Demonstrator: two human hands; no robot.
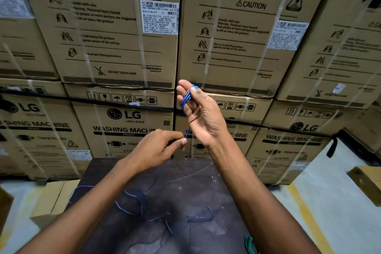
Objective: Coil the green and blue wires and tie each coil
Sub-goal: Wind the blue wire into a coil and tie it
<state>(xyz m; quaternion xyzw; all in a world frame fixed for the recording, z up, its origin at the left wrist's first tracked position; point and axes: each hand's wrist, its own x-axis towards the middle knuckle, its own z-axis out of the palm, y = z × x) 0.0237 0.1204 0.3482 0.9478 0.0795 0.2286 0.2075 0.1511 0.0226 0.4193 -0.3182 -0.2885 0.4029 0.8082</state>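
My right hand [201, 113] is raised above the table, fingers curled around several tight loops of the blue wire [186, 97]. One strand of it runs down from the loops to my left hand [158, 147], which pinches it between thumb and fingertip just below. The wire's loose length lies in wavy bends on the dark table [179, 183], between my forearms. A small part of the green wire [250, 244] shows at the table's near right edge, beside my right forearm; most of it is out of frame.
Stacked cardboard washing-machine boxes [123, 117] form a wall right behind the table. A small brown box [54, 198] sits on the floor at the left, another box [367, 181] at the right. A pale sheet [329, 192] covers the floor at the right.
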